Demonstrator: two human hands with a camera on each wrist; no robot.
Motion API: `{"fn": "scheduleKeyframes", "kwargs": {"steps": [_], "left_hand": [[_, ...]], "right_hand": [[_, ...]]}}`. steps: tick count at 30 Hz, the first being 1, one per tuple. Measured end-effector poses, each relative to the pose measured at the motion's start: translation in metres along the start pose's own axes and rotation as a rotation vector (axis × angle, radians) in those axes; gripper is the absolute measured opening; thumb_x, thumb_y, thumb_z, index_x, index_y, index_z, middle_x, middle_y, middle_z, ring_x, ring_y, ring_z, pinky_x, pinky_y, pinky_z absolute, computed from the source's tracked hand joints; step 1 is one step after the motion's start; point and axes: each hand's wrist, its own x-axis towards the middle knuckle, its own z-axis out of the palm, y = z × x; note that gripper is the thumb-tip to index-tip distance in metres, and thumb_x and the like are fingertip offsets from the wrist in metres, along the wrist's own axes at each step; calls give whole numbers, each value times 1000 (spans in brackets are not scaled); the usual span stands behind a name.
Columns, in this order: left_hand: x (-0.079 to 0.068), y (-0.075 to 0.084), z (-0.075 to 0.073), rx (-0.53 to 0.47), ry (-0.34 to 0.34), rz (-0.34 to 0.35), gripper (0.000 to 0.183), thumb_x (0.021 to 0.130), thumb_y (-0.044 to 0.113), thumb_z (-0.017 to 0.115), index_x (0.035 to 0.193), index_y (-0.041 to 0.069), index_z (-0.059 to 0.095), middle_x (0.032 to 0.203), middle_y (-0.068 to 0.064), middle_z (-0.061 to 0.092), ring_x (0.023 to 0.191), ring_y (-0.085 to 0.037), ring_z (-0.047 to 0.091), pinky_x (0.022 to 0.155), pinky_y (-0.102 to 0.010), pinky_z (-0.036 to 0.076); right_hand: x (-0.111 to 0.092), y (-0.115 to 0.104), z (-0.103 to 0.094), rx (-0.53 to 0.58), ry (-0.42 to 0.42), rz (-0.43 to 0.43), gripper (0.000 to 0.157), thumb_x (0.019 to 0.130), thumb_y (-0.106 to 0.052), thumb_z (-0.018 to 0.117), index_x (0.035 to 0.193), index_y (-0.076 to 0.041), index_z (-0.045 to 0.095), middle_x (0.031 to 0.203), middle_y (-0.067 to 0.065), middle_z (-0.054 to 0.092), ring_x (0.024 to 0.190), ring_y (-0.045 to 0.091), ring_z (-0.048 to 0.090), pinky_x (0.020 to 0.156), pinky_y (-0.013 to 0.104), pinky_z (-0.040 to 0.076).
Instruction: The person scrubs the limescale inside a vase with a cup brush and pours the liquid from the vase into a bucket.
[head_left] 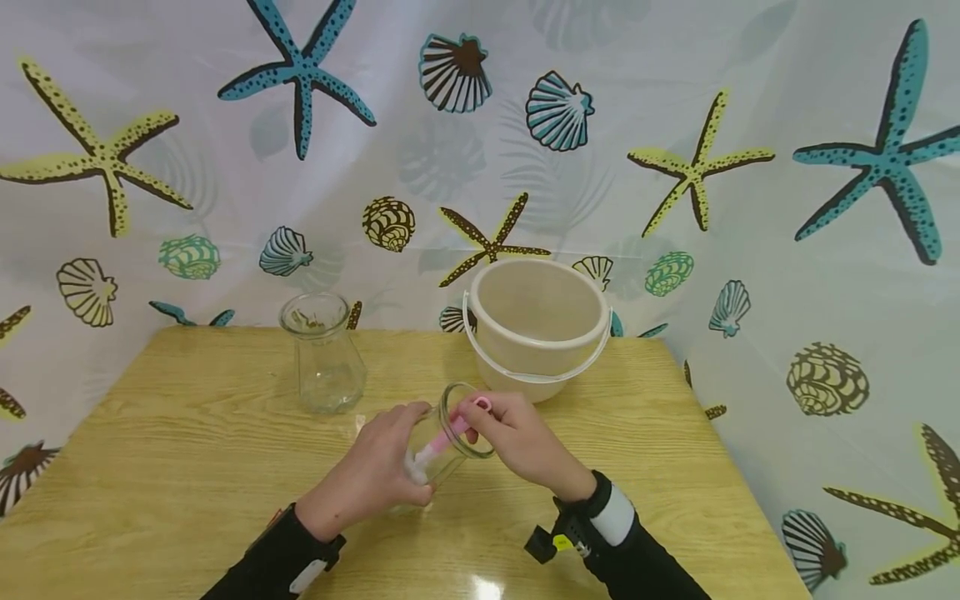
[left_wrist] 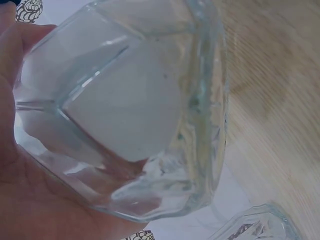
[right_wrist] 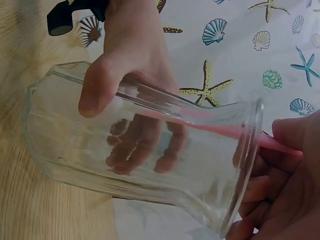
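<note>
My left hand [head_left: 386,461] grips a clear glass vase [right_wrist: 200,187] round its body, tilted so that its flared mouth faces my right hand. In the left wrist view the vase's faceted base [left_wrist: 125,100] fills much of the picture. My right hand [head_left: 517,435] pinches the pink handle of a bottle brush [head_left: 450,433] at the vase's mouth. The brush's white head lies inside the glass, against the wall by my left hand. Beyond my left hand, a second glass vase [head_left: 330,371] stands upright on the wooden table [head_left: 187,433].
A cream bucket [head_left: 543,358] with a white handle stands at the back of the table, right of the second vase. Behind the table hangs a white cloth [head_left: 480,175] printed with starfish and shells, which also runs along the right side.
</note>
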Motion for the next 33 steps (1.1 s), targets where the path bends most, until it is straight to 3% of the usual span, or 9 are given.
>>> {"fn": "scheduleKeyframes", "kwargs": {"steps": [5,14,22,28,33], "left_hand": [[-1,0,1,-1,8,-4,96,51,36,83,134,6,45,116,-5,56,97,-20,47,84,-46,42],[0,-3,2,6,32,15,95,51,36,83,132,6,46,103,-1,56,86,-17,47,72,-38,41],[-3,-6,1,1,31,25,95,54,36,85,134,6,43,112,-5,55,94,-20,47,80,-46,42],[-4,-5,0,0,32,25,94,54,37,84,133,6,44,113,-6,55,95,-20,47,80,-45,42],[-4,-4,0,9,26,25,95,53,38,83,133,5,44,113,-6,55,92,-19,47,77,-42,42]], "right_hand": [[0,4,-2,-1,17,4,25,101,-18,49,88,-12,69,71,6,61,50,14,35,46,21,28],[3,-1,-24,132,222,-37,27,101,-8,46,90,3,69,73,18,61,64,29,49,56,22,41],[-2,-15,-44,121,361,5,31,101,-16,48,90,5,68,69,19,56,64,28,48,56,21,42],[-2,-14,-38,132,352,3,29,100,-12,49,91,8,67,68,20,56,62,26,49,54,21,42],[-1,-15,-24,100,276,4,23,98,-3,49,91,5,69,68,20,61,61,27,54,52,20,39]]}}
